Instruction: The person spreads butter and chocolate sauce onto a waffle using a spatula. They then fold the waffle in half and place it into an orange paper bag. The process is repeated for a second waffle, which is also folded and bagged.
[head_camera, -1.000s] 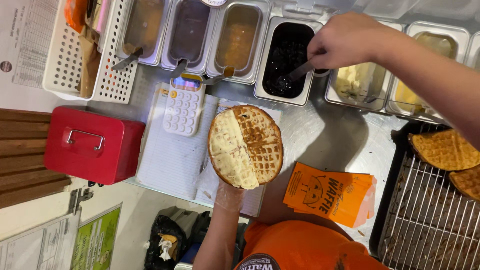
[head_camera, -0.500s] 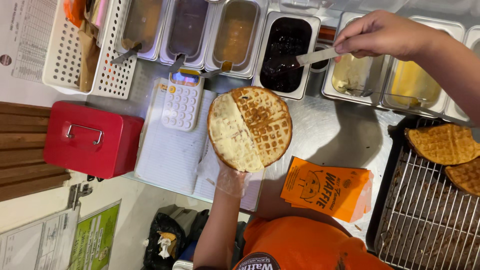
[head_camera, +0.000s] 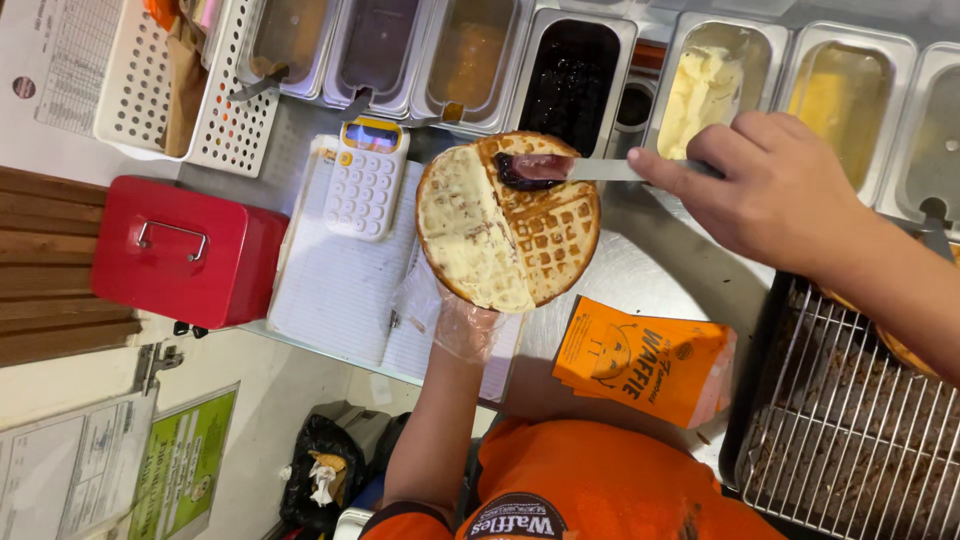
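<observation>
My left hand (head_camera: 465, 325), in a thin clear plastic glove, holds a round waffle (head_camera: 560, 240) up from below. The waffle's left half is covered in a pale cream spread; its right half is bare golden grid. My right hand (head_camera: 780, 185) grips a flat metal spreading knife (head_camera: 605, 170) that points left. A dab of dark jam (head_camera: 520, 170) on the blade tip rests on the waffle's upper middle. The dark jam tub (head_camera: 570, 70) sits just behind the waffle.
Several metal tubs of spreads (head_camera: 705, 85) line the back of the steel counter. A calculator (head_camera: 365, 180) on a lined notepad (head_camera: 340, 290), a red cash box (head_camera: 185, 250), a white perforated basket (head_camera: 230, 130), orange paper sleeves (head_camera: 645, 360) and a wire rack (head_camera: 850, 430) lie around.
My right hand lifted the knife out of the dark jam tub and brought it down to the waffle. The waffle now sits a little higher and nearer the tubs.
</observation>
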